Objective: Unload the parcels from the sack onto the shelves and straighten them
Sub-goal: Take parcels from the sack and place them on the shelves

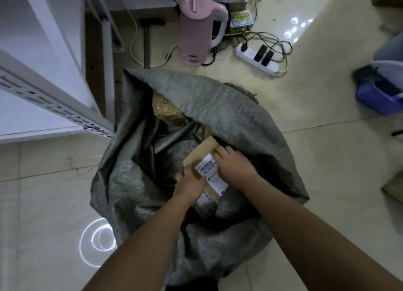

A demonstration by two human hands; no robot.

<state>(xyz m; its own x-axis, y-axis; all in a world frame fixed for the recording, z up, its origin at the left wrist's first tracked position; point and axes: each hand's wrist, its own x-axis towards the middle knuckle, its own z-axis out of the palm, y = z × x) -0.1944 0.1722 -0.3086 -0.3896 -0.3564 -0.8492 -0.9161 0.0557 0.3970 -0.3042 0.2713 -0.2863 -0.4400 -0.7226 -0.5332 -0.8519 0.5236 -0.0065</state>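
Your left hand was down inside the mouth of the grey woven sack, fingers curled around the near-left edge of a flat brown parcel; your right hand lay on the same parcel's right side, fingers bent over its far edge, so that both hands gripped it between them. Item: brown parcel, cardboard-coloured, tilted, its far corner raised, still within the sack opening; white shipping label with barcode on its upper face, partly covered by both hands. Item: second parcel, brown and wrapped in tape, deeper in the sack at the far-left of the opening, partly under a fold of the sacking, apart from your hands. Item: sack, standing on the pale tiled floor, its mouth slumped open toward you. Item: white metal shelving, at the left, its perforated upright just beside the sack's left edge. Item: pink electric kettle, on the floor beyond the sack. Item: white power strip, right of the kettle, black plugs seated in it, cables tangled around it. Item: blue plastic bin, at the far right edge, blurred.
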